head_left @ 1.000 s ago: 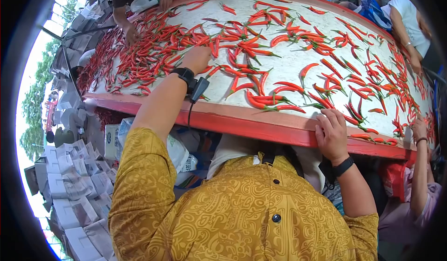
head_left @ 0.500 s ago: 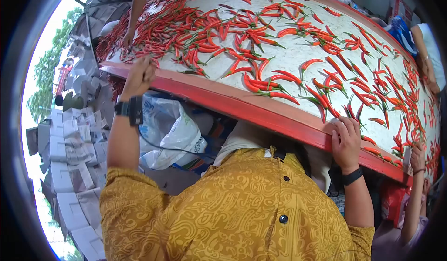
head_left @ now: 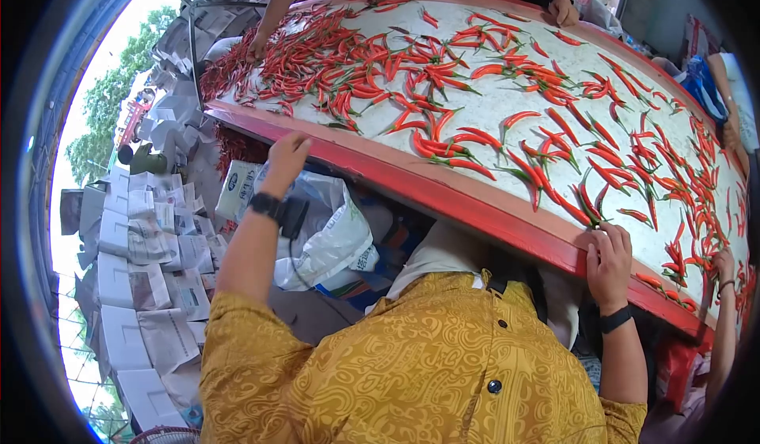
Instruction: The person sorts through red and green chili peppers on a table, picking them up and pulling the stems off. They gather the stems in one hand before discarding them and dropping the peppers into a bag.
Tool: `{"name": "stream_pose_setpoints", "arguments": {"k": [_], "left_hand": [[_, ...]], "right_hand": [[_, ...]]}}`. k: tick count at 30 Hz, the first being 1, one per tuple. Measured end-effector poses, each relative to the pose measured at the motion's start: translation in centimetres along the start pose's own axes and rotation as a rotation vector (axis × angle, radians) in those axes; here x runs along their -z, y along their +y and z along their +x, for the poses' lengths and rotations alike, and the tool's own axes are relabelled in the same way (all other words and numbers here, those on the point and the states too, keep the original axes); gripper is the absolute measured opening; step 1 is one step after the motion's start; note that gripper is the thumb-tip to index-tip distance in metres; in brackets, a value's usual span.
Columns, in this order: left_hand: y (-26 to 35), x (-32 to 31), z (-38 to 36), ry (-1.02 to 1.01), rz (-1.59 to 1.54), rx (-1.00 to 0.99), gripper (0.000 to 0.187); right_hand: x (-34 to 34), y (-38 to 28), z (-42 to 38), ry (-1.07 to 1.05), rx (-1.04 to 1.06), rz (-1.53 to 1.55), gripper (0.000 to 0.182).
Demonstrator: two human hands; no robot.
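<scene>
Red chilies with green stems [head_left: 518, 117] lie over a large pale board [head_left: 356, 127] with a red-painted rim [head_left: 443, 198]. My left hand [head_left: 289, 159], a dark watch on its wrist, is at the near rim towards the left, its fingers curled closed; what they hold, if anything, is hidden. My right hand [head_left: 608, 262], with a black wristband, rests over the near rim on the right, fingers slightly apart. Its fingertips are beside the stem ends of a few chilies. The chilies are dense at the far left and more scattered in the middle.
Co-workers' hands show along the far rim [head_left: 564, 10], at the left end [head_left: 257, 48] and at the right [head_left: 724, 263]. A white plastic bag [head_left: 336, 234] is under the board's near side. Grey-white boxes and papers [head_left: 127, 285] are piled on the left.
The view has shifted, so the board sits further right and lower. My left hand has come off the rim's top towards me, still curled. My right hand stays at the rim.
</scene>
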State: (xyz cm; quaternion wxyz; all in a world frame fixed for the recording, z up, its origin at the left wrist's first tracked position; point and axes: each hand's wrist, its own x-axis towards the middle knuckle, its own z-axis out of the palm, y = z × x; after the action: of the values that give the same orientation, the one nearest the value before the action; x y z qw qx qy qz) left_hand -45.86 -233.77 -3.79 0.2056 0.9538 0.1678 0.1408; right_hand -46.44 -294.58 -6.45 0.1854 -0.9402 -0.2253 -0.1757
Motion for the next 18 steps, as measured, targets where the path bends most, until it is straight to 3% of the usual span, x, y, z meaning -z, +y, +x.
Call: {"name": "stream_pose_setpoints", "arguments": {"k": [1,3,5,9,11,14,16,18], "left_hand": [[2.1,-1.2,1.5,0.027,-0.009,-0.068,0.036],[5.1,-5.0,4.7,0.037,0.275,-0.107,0.041],[7.8,-8.2,6.9,-0.198,0.358,-0.019,0.045],[14.1,-13.7,9.9,-0.143,0.252,-0.024,0.045],[17.2,-15.8,9.9,0.050,-0.094,-0.425,0.043],[24.8,-14.9,5.8,-0.001,-0.269,-0.505,0.041],[27.2,-14.3,2.5,-0.275,-0.082,-0.608,0.039],[31.0,-12.0,-2.2,-0.581,0.176,-0.341,0.039]], "right_hand": [[0.2,0.5,-0.3,-0.005,0.001,-0.016,0.022],[0.6,1.4,-0.8,0.010,-0.006,-0.020,0.022],[1.2,2.2,-1.4,0.022,-0.018,-0.028,0.022],[2.2,3.9,-2.3,0.027,-0.032,-0.015,0.024],[2.6,4.6,-2.9,0.024,-0.039,-0.006,0.024],[3.4,6.0,-3.5,0.022,-0.064,-0.006,0.025],[3.6,7.0,-4.1,0.050,-0.024,-0.027,0.025],[4.1,7.9,-4.7,0.051,-0.034,-0.030,0.025]]}}
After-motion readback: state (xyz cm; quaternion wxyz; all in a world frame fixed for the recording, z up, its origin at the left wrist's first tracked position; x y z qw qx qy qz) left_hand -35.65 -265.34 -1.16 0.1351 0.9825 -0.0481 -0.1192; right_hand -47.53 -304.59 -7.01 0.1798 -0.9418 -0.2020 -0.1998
